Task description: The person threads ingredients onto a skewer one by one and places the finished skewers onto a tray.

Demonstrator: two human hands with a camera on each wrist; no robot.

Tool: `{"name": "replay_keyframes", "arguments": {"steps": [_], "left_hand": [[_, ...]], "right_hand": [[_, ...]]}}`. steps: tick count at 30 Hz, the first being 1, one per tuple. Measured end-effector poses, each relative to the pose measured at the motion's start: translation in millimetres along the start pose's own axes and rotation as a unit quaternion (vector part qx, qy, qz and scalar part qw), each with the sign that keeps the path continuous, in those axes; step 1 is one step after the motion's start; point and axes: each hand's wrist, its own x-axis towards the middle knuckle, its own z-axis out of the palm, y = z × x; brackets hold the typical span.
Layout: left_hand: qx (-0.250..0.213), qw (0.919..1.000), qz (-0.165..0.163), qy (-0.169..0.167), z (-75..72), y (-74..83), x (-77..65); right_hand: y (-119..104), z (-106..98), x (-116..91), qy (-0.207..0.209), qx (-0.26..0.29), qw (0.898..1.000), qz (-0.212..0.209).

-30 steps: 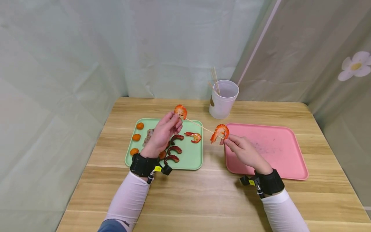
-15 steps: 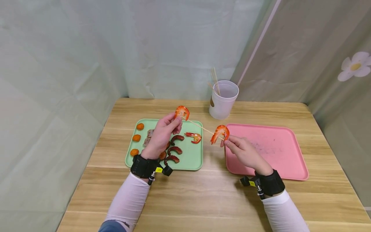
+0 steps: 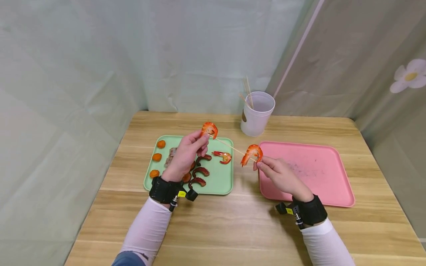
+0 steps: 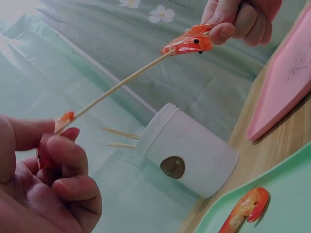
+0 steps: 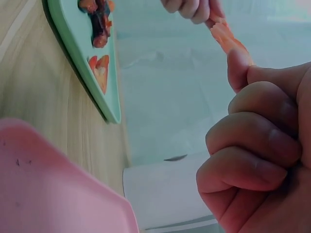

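Note:
A thin wooden skewer (image 3: 229,146) slants between my two hands above the table. My left hand (image 3: 186,153) pinches an orange-red shrimp (image 3: 209,129) at the skewer's far end. In the left wrist view that shrimp is mostly covered by the fingers, with the skewer's tip at it. My right hand (image 3: 279,173) pinches the skewer's other end, right beside a second shrimp (image 3: 252,152) threaded on it. The left hand is over the green tray (image 3: 219,183), where a third shrimp (image 3: 223,157) lies. Beneath the right hand is the pink tray (image 3: 319,184).
On the green tray lie several orange balls (image 3: 156,157), dark red octopus tentacles (image 3: 201,171) and pale pieces (image 3: 170,155) partly behind the left hand. A white cup (image 3: 254,120) with several skewers stands at the back of the wooden table (image 3: 226,229), near the curtain.
The left hand has turned slightly and shifted a little right with its shrimp. The right hand and its shrimp have dropped very slightly. Both grips are kept.

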Motion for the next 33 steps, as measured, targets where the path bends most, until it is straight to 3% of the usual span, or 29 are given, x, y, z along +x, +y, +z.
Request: {"name": "replay_keyframes", "arguments": {"steps": [9, 15, 18, 33], "left_hand": [[-0.029, 0.9995, -0.005, -0.012, 2.6, 0.1, -2.6], [0.008, 0.9995, -0.02, -0.022, 4.6, 1.7, -5.6], [0.03, 0.9983, -0.032, -0.038, 11.2, -0.5, -6.5], [0.035, 0.9944, -0.038, -0.093, 51.1, -17.1, -12.7]], "right_hand": [[-5.2, 4.9, 2.4, -0.006, -0.017, 1.0, 0.003], [-8.7, 8.5, 4.3, 0.008, -0.023, 1.0, -0.001], [-8.0, 11.6, 4.6, 0.009, -0.026, 1.0, -0.004], [-13.7, 18.6, 5.3, 0.008, -0.019, 1.0, -0.003]]}}
